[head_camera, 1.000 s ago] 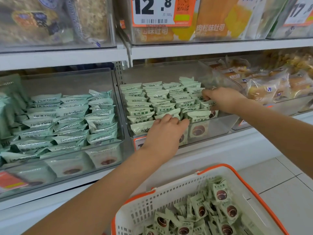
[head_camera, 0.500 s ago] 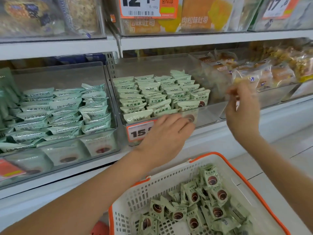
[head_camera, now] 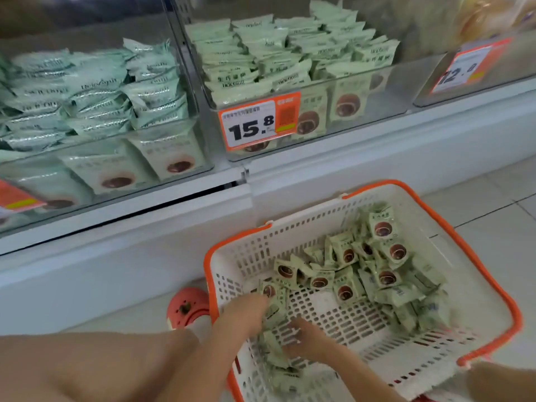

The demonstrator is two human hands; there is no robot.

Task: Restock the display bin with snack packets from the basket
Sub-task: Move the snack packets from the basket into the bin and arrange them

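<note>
Shop shelf ahead: the display bin (head_camera: 304, 91) above my hands looks nearly full. Left hand (head_camera: 246, 316) and right hand (head_camera: 307, 342) gather snack packets (head_camera: 362, 274) in the basket (head_camera: 493, 291); grips blurred, many packets left.

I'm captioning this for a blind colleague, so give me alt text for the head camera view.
Both hands, left hand and right hand, reach among green snack packets in a white basket on the floor, below a display bin of matching packets.
</note>
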